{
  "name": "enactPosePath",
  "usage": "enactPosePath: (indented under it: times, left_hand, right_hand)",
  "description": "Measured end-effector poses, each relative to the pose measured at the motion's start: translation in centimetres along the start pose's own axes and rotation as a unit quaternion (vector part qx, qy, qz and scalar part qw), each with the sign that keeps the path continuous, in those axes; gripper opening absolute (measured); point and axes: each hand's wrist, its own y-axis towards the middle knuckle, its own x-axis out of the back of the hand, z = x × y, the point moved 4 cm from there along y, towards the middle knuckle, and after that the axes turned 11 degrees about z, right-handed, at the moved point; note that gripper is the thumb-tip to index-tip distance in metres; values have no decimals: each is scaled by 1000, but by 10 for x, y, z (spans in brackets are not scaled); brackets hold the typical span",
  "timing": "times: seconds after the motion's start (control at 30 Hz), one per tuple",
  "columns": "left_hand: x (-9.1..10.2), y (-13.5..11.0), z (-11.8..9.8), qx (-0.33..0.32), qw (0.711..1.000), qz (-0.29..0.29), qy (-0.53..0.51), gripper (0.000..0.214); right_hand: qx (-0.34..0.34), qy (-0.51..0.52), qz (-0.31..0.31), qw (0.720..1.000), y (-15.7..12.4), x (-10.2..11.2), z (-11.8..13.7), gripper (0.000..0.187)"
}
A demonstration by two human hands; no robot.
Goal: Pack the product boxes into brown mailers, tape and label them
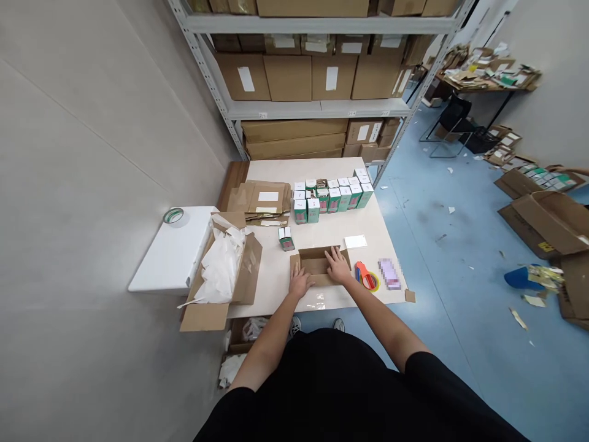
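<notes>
A small open cardboard box (316,263) lies near the table's front edge, its inside facing up. My left hand (300,282) rests at its near left corner, fingers stretched over the wall. My right hand (338,266) reaches across the right part of the box with fingers spread, the tips by its far right side. A single green and white carton (286,239) stands just beyond the box to the left. Right of my right hand lie an orange tape cutter (363,273) and a yellow tape roll (377,282). Beyond that hand is a white card (356,241).
Several green and white cartons (345,197) stand in rows at the back of the table (271,288). Flattened cardboard (264,199) is stacked left of them. A large box with white paper (221,267) sits at the left. A loaded shelf rack (317,110) rises behind.
</notes>
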Motion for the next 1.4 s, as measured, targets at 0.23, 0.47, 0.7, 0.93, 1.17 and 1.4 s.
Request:
enactPosePath:
  times: [0.23,0.47,0.7,0.93,1.17,1.4]
  left_hand:
    - [4,1,-3,8,1000,-5,-2,43]
    - [1,-2,-8,36,999,-24,-5,42]
    - [-2,4,-10,68,996,-58,-1,33]
    - [-11,1,-20,79,995,-63,4,24]
    - [-25,-46,-11,78,991,-102,-39,18]
    - [-18,-115,41,121,981,-123,-89,17]
  right_hand:
    - [-37,-22,67,997,48,8,-9,88]
    - [-31,-31,141,989,72,3,-19,72]
    - [-7,-5,137,991,77,-1,-25,70]
    - [21,7,83,996,56,12,-22,67]
    - [93,31,-20,995,46,38,31,62]
    - [217,27,-47,975,69,62,161,59]
